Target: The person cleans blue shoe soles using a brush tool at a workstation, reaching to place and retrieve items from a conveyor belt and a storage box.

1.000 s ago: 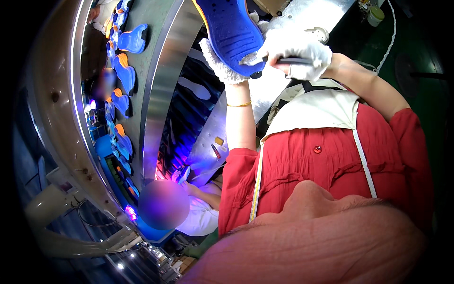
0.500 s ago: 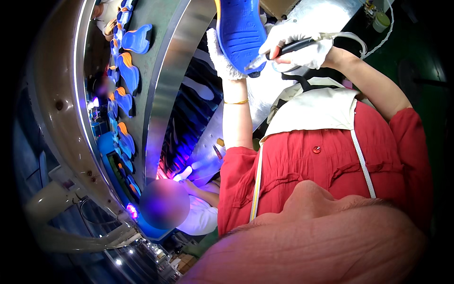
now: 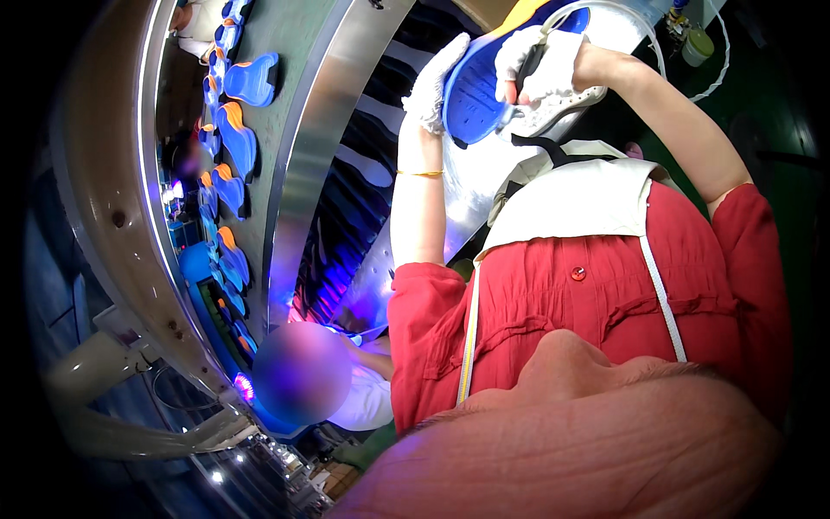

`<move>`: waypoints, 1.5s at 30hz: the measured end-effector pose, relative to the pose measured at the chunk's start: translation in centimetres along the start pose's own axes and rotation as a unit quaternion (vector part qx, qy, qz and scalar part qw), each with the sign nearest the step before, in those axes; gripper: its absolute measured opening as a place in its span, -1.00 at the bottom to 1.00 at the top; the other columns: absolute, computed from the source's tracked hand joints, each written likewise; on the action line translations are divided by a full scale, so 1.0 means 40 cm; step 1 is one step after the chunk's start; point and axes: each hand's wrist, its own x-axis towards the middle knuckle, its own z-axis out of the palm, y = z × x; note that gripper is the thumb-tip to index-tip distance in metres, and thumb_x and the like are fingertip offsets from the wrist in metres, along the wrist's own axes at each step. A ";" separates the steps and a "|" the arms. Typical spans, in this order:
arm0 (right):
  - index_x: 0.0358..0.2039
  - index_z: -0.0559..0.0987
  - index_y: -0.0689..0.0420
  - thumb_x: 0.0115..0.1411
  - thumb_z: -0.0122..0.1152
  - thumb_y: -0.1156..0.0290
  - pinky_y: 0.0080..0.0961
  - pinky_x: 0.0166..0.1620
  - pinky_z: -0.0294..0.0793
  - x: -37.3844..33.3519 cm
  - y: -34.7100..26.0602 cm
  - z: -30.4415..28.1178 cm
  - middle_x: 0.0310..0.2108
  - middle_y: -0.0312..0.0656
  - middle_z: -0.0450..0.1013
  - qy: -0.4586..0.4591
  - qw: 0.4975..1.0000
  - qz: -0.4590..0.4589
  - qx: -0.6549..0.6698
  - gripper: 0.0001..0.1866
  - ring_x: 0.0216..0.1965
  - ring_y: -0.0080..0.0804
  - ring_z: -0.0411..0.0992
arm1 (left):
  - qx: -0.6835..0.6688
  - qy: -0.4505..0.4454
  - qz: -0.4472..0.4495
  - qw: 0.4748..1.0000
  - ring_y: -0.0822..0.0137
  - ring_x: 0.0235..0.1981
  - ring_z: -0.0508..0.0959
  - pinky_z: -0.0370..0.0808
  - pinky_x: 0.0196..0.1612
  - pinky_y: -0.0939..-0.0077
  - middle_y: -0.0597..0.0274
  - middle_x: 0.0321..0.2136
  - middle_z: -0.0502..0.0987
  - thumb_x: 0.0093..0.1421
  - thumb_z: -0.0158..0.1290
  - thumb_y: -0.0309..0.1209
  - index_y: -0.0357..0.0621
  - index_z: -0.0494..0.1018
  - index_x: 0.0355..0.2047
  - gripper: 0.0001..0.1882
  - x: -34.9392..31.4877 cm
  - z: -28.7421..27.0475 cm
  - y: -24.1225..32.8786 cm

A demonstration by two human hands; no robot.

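1. Here, the green conveyor belt runs along your left, carrying a row of blue-and-orange shoe footbeds.
2. Your shiny metal bench stretches beneath both hands.
3. Above it sits the working footbed, tilted, its ridged blue end between your hands, with orange showing along the far edge.
4. Your white-gloved left hand lies along its left edge, fingers stretched out; I cannot tell whether they clamp it underneath.
5. Your gloved right hand partly covers it, fingers clamped on a pen-like tool.
6. That black-handled tool trails a pale hose; tip contact is unclear.
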 end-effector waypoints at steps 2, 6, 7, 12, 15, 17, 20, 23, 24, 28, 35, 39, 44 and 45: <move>-0.39 0.66 0.09 -0.01 0.36 0.46 -0.49 -0.21 0.55 -0.008 -0.001 -0.005 -0.36 -0.19 0.57 0.022 0.998 -0.054 -0.012 -0.87 -0.31 -0.41 0.55 | 0.007 -0.005 -0.022 1.000 0.28 -0.32 0.60 0.57 -0.23 0.49 0.11 -0.24 0.62 0.15 0.20 -0.04 -0.14 0.57 -0.09 -0.52 0.005 0.006 0.003; -0.37 0.68 0.05 -0.02 0.36 0.49 -0.49 -0.16 0.52 -0.012 0.020 -0.012 -0.32 -0.21 0.58 -0.024 0.999 0.029 -0.013 -0.85 -0.25 -0.40 0.54 | 0.058 -0.012 -0.039 0.997 0.28 -0.30 0.61 0.58 -0.24 0.49 0.11 -0.23 0.62 0.15 0.19 -0.02 -0.14 0.56 -0.08 -0.51 0.009 0.010 0.008; -0.37 0.68 0.06 -0.07 0.34 0.53 -0.49 -0.17 0.52 -0.012 0.029 -0.017 -0.32 -0.19 0.58 -0.025 0.998 0.053 -0.011 -0.81 -0.25 -0.39 0.54 | 0.079 0.002 -0.039 0.996 0.28 -0.30 0.62 0.59 -0.25 0.49 0.11 -0.24 0.62 0.15 0.19 -0.02 -0.14 0.56 -0.07 -0.51 0.010 0.011 0.008; -0.42 0.68 0.11 -0.23 0.43 0.54 -0.46 -0.21 0.53 -0.021 0.050 -0.041 -0.35 -0.16 0.57 -0.004 0.997 0.064 0.048 -0.75 -0.32 -0.39 0.54 | 0.075 -0.008 -0.050 0.996 0.28 -0.33 0.62 0.59 -0.27 0.49 0.11 -0.26 0.63 0.15 0.19 0.00 -0.13 0.57 -0.09 -0.50 0.015 0.015 -0.005; -0.42 0.68 0.14 -0.18 0.42 0.53 -0.52 -0.27 0.53 -0.031 0.028 -0.049 -0.39 -0.16 0.56 0.006 0.994 0.060 -0.090 -0.79 -0.36 -0.41 0.54 | 0.063 -0.005 -0.057 0.996 0.27 -0.33 0.62 0.59 -0.27 0.49 0.09 -0.27 0.63 0.15 0.20 0.00 -0.14 0.57 -0.09 -0.50 0.010 0.009 -0.006; -0.43 0.65 0.17 -0.06 0.33 0.56 -0.53 -0.26 0.54 -0.045 0.012 -0.065 -0.41 -0.17 0.55 -0.002 0.997 0.065 -0.040 -0.87 -0.36 -0.41 0.54 | 0.072 -0.010 -0.049 0.996 0.25 -0.34 0.62 0.59 -0.27 0.48 0.08 -0.27 0.62 0.15 0.19 -0.01 -0.17 0.57 -0.10 -0.50 -0.001 -0.001 -0.007; -0.39 0.62 0.18 0.04 0.32 0.51 -0.54 -0.24 0.54 -0.089 0.015 -0.055 -0.41 -0.18 0.54 0.099 0.995 -0.024 -0.020 -0.90 -0.39 -0.43 0.52 | -0.005 0.027 -0.048 0.998 0.20 -0.28 0.64 0.61 -0.16 0.34 0.00 -0.22 0.61 0.27 0.06 -0.07 -0.29 0.51 -0.07 -0.51 -0.020 -0.014 -0.027; -0.35 0.61 0.16 0.10 0.34 0.40 -0.55 -0.26 0.54 -0.066 0.048 -0.019 -0.41 -0.17 0.53 0.128 0.990 -0.053 0.024 -0.86 -0.42 -0.41 0.51 | -0.129 -0.029 0.040 0.990 0.12 -0.16 0.61 0.57 -0.05 0.26 -0.02 -0.11 0.57 0.32 -0.11 0.03 -0.31 0.41 0.06 -0.39 -0.033 -0.006 -0.084; -0.33 0.61 0.15 0.12 0.34 0.36 -0.55 -0.27 0.54 -0.054 0.061 -0.002 -0.42 -0.17 0.53 0.141 0.985 -0.093 0.046 -0.84 -0.43 -0.40 0.51 | -0.175 -0.062 0.080 0.979 0.10 -0.11 0.59 0.54 0.00 0.23 -0.03 -0.06 0.54 0.33 -0.16 0.06 -0.31 0.38 0.10 -0.35 -0.035 0.002 -0.106; -0.34 0.56 0.14 0.21 0.28 0.29 -0.57 -0.34 0.51 -0.025 0.060 0.105 -0.45 -0.21 0.49 0.132 0.977 0.053 0.158 -0.81 -0.45 -0.49 0.48 | -0.281 -0.061 0.157 0.945 0.11 -0.06 0.54 0.51 0.05 0.22 0.01 -0.02 0.50 0.32 -0.18 0.13 -0.15 0.32 0.16 -0.35 -0.038 0.030 -0.170; -0.32 0.63 0.18 0.12 0.35 0.32 -0.62 -0.33 0.51 -0.057 0.031 0.087 -0.47 -0.25 0.54 0.062 0.964 0.006 0.257 -0.80 -0.43 -0.54 0.49 | -0.336 -0.053 0.155 0.928 0.13 -0.14 0.52 0.49 -0.01 0.19 0.09 -0.08 0.48 0.26 -0.10 0.13 -0.21 0.28 0.18 -0.29 -0.060 0.082 -0.185; -0.38 0.60 0.15 0.19 0.30 0.32 -0.64 -0.34 0.51 -0.005 0.044 0.070 -0.42 -0.26 0.51 0.254 0.953 -0.033 0.163 -0.83 -0.41 -0.53 0.48 | -0.421 -0.028 0.139 0.896 0.21 -0.23 0.46 0.47 -0.08 0.27 0.12 -0.23 0.48 0.25 -0.12 0.16 -0.28 0.33 0.05 -0.30 -0.060 0.099 -0.180; -0.36 0.62 0.17 0.05 0.40 0.37 -0.49 -0.23 0.52 -0.043 0.022 0.107 -0.42 -0.17 0.54 0.134 0.975 -0.155 0.086 -0.81 -0.36 -0.41 0.52 | -0.295 0.029 0.168 0.940 0.16 -0.26 0.57 0.55 -0.14 0.31 0.02 -0.15 0.55 0.26 -0.16 0.21 -0.23 0.36 0.10 -0.27 -0.064 0.090 -0.164; -0.37 0.63 0.18 0.04 0.41 0.36 -0.52 -0.25 0.52 -0.047 0.020 0.093 -0.43 -0.19 0.55 0.101 0.982 -0.083 0.139 -0.80 -0.37 -0.45 0.52 | -0.324 0.009 0.156 0.933 0.14 -0.25 0.56 0.55 -0.12 0.28 0.01 -0.13 0.54 0.26 -0.17 0.21 -0.23 0.33 0.13 -0.25 -0.067 0.085 -0.158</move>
